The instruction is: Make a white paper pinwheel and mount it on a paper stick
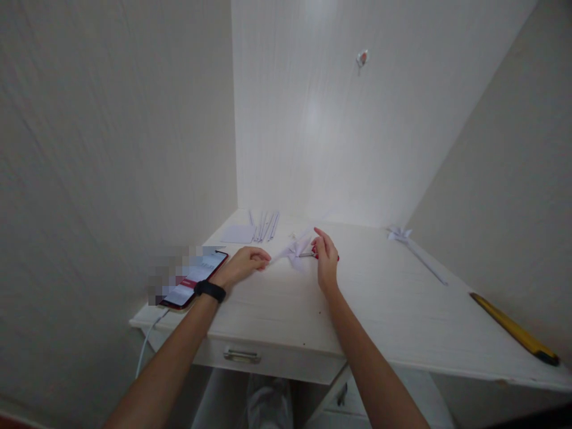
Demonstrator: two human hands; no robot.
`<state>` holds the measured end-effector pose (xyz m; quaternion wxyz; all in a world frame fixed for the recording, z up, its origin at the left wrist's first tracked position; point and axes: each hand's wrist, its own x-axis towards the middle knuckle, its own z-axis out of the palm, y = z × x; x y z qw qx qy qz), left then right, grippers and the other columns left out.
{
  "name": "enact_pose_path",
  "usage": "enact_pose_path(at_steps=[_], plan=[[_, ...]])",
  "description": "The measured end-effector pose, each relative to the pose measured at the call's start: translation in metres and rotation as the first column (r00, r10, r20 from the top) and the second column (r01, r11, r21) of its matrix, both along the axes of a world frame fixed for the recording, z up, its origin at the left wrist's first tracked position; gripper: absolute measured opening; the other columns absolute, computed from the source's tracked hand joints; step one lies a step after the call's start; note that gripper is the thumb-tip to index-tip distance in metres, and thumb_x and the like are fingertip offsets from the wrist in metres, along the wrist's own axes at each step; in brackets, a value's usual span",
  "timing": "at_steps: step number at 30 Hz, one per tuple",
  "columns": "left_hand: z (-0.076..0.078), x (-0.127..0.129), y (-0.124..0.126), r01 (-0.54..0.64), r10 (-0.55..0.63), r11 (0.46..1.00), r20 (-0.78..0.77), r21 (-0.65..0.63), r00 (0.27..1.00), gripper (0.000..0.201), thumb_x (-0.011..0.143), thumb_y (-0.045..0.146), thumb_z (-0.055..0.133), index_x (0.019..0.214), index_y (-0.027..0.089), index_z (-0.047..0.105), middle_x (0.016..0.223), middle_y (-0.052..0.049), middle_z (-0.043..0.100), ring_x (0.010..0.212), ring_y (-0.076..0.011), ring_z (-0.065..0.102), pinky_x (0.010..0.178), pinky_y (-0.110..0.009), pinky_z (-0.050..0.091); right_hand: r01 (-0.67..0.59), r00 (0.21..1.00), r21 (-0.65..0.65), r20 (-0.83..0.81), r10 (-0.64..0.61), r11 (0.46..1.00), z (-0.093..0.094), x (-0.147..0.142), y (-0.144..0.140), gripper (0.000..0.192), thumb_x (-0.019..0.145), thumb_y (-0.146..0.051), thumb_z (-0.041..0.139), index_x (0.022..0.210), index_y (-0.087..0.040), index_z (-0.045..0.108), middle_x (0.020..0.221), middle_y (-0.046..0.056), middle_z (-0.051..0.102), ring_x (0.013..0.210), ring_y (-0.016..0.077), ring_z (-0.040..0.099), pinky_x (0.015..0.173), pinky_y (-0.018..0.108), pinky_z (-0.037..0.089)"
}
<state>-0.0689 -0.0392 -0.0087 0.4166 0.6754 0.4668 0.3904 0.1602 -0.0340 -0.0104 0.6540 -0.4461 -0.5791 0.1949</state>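
Observation:
A white paper pinwheel [295, 251] lies blurred between my hands near the middle of the desk. My left hand [247, 265], with a black band at the wrist, rests on the desktop with fingers bent together at the lower end of the pinwheel's paper stick [280, 256]. In my right hand [327, 255] are red-handled scissors [307, 255], their narrow metal blades pointing left at the pinwheel. My right index finger is stretched out while the other fingers curl round the red handles. The exact grip of both hands is partly hidden.
Several rolled paper sticks [267, 226] and a square paper sheet [238, 233] lie at the back left. A phone [196, 279] with a white cable sits beside my left wrist. To the right are another pinwheel [399, 233] and a yellow cutter knife [513, 328]. Walls enclose the desk [393, 316].

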Motion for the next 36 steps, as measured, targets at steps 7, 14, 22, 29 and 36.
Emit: enact_pose_path(at_steps=[7, 14, 22, 29, 36], plan=[[0.003, 0.002, -0.002, 0.077, -0.073, 0.996, -0.106, 0.040, 0.992, 0.015, 0.067, 0.027, 0.065, 0.075, 0.016, 0.072, 0.070, -0.004, 0.068, 0.066, -0.0158, 0.058, 0.063, -0.025, 0.041, -0.199, 0.979, -0.059, -0.063, 0.195, 0.978, 0.008, -0.011, -0.005, 0.036, 0.084, -0.047, 0.046, 0.075, -0.017, 0.064, 0.059, 0.000, 0.050, 0.059, 0.0132, 0.048, 0.060, 0.026, 0.038], [0.017, 0.003, -0.005, 0.011, -0.013, 1.000, 0.229, 0.009, 0.973, 0.031, 0.071, 0.038, 0.067, 0.091, 0.015, 0.073, 0.089, -0.009, 0.069, 0.070, -0.0135, 0.056, 0.068, -0.025, 0.043, -0.574, 0.818, -0.191, -0.084, 0.569, 0.797, 0.003, -0.020, -0.010, 0.038, 0.079, -0.053, 0.054, 0.066, -0.018, 0.060, 0.057, -0.001, 0.051, 0.056, 0.0119, 0.046, 0.057, 0.025, 0.035], [0.025, 0.028, -0.002, 0.202, -0.110, 0.973, 0.541, -0.113, 0.834, 0.036, 0.074, 0.038, 0.068, 0.100, 0.013, 0.070, 0.108, -0.013, 0.066, 0.074, -0.0096, 0.056, 0.071, -0.022, 0.043, -0.791, 0.577, -0.370, -0.190, 0.794, 0.487, 0.005, -0.027, -0.020, 0.042, 0.074, -0.056, 0.059, 0.064, -0.016, 0.061, 0.053, -0.003, 0.044, 0.048, 0.0076, 0.034, 0.048, 0.023, 0.022], [0.036, 0.048, 0.012, 0.267, -0.179, 0.963, 0.666, -0.032, 0.724, 0.033, 0.075, 0.030, 0.068, 0.102, 0.011, 0.068, 0.078, -0.003, 0.062, 0.060, -0.0043, 0.049, 0.056, -0.016, 0.039, -0.783, 0.579, -0.374, -0.144, 0.803, 0.497, 0.003, -0.028, -0.019, 0.043, 0.078, -0.056, 0.054, 0.070, -0.015, 0.066, 0.051, -0.003, 0.045, 0.047, 0.0076, 0.035, 0.048, 0.024, 0.023], [0.033, 0.031, 0.034, 0.018, 0.012, 0.999, 0.825, -0.027, 0.565, 0.029, 0.072, 0.026, 0.069, 0.097, 0.012, 0.068, 0.065, 0.003, 0.054, 0.044, 0.0004, 0.033, 0.040, -0.013, 0.024, -0.361, 0.921, -0.222, 0.068, 0.383, 0.906, 0.016, 0.000, 0.010, 0.028, 0.079, -0.040, 0.053, 0.077, -0.016, 0.067, 0.057, -0.001, 0.054, 0.050, 0.0096, 0.039, 0.050, 0.024, 0.027]])
